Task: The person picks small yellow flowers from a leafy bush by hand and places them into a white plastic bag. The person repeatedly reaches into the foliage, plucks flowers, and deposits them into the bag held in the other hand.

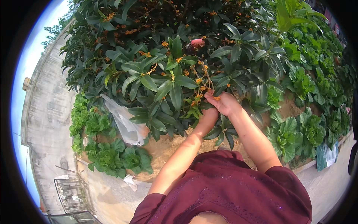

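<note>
An osmanthus shrub with dark green leaves and small orange blossoms fills the space before me. My right hand reaches in palm up, its fingers at a bare branch. Orange blossoms show against its palm; I cannot tell whether they lie in it or hang in front. Just below and left, my left hand is close against the right one, its fingers hidden by leaves and shade. A blossom cluster sits directly above it. Left of the hands, a translucent plastic bag hangs at the foliage.
Leafy vegetables grow at left, and more at right. Bare soil lies beneath the shrub. A concrete wall and a metal rack stand at far left. A printed sack rests by the right bed's edge.
</note>
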Demonstrator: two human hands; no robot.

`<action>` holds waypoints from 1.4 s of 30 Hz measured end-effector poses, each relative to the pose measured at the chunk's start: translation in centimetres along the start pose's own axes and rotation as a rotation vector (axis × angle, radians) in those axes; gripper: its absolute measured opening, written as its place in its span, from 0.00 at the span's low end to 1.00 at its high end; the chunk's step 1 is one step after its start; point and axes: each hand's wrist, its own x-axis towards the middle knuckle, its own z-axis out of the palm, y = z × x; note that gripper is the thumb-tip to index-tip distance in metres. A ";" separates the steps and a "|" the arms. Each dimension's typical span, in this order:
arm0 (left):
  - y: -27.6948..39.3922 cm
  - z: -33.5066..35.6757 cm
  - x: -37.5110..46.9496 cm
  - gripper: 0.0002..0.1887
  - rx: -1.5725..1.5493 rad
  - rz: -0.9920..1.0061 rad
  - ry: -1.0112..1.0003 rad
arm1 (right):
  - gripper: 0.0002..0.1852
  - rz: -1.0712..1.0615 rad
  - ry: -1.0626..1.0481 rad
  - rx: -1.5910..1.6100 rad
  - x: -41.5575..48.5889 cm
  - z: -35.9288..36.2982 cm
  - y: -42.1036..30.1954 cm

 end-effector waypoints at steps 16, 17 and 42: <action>-3.2 2.4 0.1 0.12 0.125 0.009 -0.135 | 0.14 0.089 0.182 -0.172 5.8 1.8 3.7; -3.3 2.2 0.0 0.12 0.028 -0.008 -0.151 | 0.15 0.075 0.206 -0.206 5.6 2.2 3.7; -4.2 -2.2 -1.4 0.17 0.214 0.364 0.029 | 0.14 0.278 -0.512 0.030 1.6 1.7 2.0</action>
